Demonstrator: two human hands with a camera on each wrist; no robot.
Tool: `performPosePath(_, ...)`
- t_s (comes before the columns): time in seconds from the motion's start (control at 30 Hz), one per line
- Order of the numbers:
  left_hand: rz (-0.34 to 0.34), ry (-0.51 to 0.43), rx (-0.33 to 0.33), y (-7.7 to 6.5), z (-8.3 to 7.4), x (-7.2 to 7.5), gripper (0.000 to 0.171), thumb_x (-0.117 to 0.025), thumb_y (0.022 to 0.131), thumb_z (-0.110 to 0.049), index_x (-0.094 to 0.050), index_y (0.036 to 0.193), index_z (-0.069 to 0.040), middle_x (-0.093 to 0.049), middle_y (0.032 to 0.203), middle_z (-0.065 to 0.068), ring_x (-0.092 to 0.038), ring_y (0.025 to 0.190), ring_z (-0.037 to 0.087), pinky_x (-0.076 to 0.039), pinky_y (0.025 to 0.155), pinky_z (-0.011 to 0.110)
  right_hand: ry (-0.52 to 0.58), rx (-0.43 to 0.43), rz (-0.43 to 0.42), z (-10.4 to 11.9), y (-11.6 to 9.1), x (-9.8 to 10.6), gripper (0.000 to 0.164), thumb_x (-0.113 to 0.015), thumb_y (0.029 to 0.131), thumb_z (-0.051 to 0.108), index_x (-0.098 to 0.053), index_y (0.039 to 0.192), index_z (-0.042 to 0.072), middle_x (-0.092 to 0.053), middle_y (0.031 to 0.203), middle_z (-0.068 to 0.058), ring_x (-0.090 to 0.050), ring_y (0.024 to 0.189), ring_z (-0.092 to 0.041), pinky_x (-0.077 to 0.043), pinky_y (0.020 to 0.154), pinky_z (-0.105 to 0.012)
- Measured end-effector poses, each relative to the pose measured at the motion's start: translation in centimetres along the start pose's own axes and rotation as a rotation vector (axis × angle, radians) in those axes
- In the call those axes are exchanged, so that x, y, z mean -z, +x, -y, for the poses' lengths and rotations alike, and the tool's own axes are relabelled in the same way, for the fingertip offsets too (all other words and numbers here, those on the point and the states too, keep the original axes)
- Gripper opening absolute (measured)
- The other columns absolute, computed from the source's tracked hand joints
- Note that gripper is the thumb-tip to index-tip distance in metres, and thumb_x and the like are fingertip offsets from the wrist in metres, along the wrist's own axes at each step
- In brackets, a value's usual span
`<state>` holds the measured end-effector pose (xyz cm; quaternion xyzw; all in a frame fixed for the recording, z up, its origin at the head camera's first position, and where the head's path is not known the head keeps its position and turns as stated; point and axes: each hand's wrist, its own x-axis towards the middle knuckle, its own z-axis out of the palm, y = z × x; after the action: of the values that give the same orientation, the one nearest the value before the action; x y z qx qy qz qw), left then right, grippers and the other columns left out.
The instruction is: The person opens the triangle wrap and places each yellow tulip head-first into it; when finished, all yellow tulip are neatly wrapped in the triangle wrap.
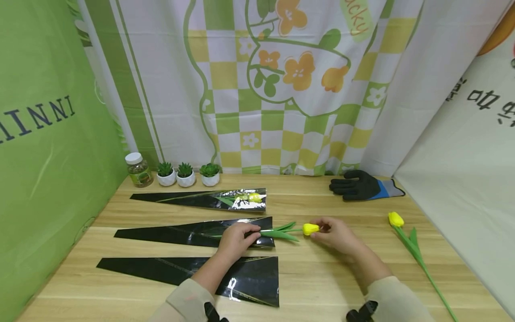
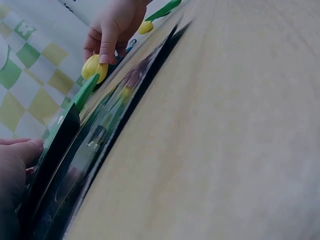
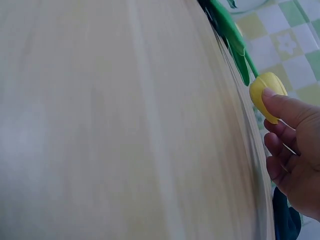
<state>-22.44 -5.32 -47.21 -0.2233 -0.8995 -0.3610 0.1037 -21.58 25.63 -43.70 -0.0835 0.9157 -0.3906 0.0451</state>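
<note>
My right hand (image 1: 335, 235) pinches the yellow head of an artificial tulip (image 1: 310, 229) between thumb and fingers; the thumb lies on the petals in the right wrist view. The tulip's stem and lower leaves run into the wide mouth of the middle black flower sleeve (image 1: 161, 233), while its head and leaf tips stick out to the right. With thumb and fingers my left hand (image 1: 236, 241) grips that sleeve near its mouth, covering part of the stem. Nearest me lies another flat black sleeve (image 1: 253, 277), partly under the left forearm.
At the back, a third sleeve (image 1: 181, 198) holds a yellow tulip (image 1: 254, 197). A loose tulip (image 1: 396, 219) lies at the right. A black work glove (image 1: 356, 185), several small potted succulents (image 1: 186, 179) and a white-lidded jar (image 1: 139, 172) line the table's back edge.
</note>
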Motion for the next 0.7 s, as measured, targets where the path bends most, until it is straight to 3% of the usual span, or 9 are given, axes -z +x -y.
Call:
performPosePath(0.5,-0.039,-0.053,0.006,0.0,-0.1,0.0,0.019,-0.072,0.089,-0.024,-0.077,0.105,-0.015,-0.075,0.107,0.001,-0.068,0.104,0.023,-0.055,0.091,0.042,0.033,0.047,0.017,2.2,1.7,-2.9,0.031,-0.075,0.085,0.013,-0.068,0.114,0.004,-0.069,0.102,-0.007,-0.057,0.088,-0.016,-0.049,0.075,-0.024)
performPosePath(0.7,-0.025,-0.089,0.051,0.1,-0.6,0.2,0.019,-0.072,0.089,-0.025,-0.077,0.106,-0.016,-0.074,0.107,0.002,-0.068,0.105,0.024,-0.055,0.091,0.044,0.057,0.033,0.035,3.2,2.2,-4.0,0.032,-0.075,0.084,0.012,-0.069,0.115,0.006,-0.069,0.102,-0.004,-0.057,0.089,-0.015,-0.05,0.078,-0.026)
